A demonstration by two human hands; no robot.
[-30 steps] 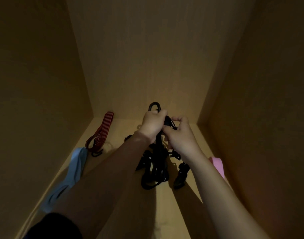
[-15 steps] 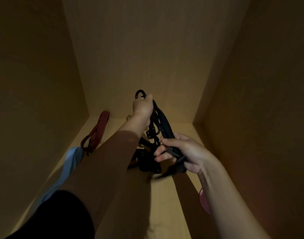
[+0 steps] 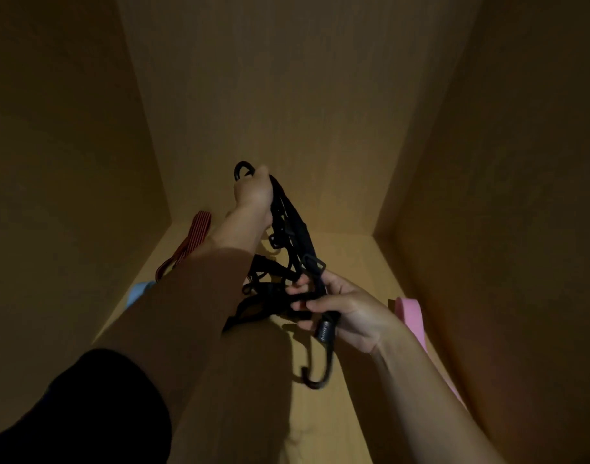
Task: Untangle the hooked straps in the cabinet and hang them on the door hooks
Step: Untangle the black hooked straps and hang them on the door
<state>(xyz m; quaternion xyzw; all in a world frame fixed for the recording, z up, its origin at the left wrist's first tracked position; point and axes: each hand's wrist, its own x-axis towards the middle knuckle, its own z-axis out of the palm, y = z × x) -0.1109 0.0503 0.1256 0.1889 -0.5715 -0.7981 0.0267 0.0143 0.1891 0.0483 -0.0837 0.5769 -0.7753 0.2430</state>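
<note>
A tangle of black hooked straps (image 3: 288, 249) hangs in the air inside a dim wooden cabinet. My left hand (image 3: 253, 192) is raised near the back wall, shut on the top of the bundle, and a black hook (image 3: 241, 169) curls out above its fingers. Lower and to the right, my right hand (image 3: 347, 308) grips the bundle's lower strands. A second black hook (image 3: 317, 370) on a ribbed collar dangles below that hand. The tangle's left part is hidden behind my left forearm.
A red striped strap (image 3: 191, 239) lies along the left back corner of the cabinet floor (image 3: 354, 262). A light blue strap (image 3: 138, 293) lies nearer along the left wall, a pink strap (image 3: 412, 318) along the right wall. Wooden walls close in on three sides.
My left hand has lifted the top of the black bundle off the floor. My right hand has slid down the strands, and a hook now hangs free below it.
</note>
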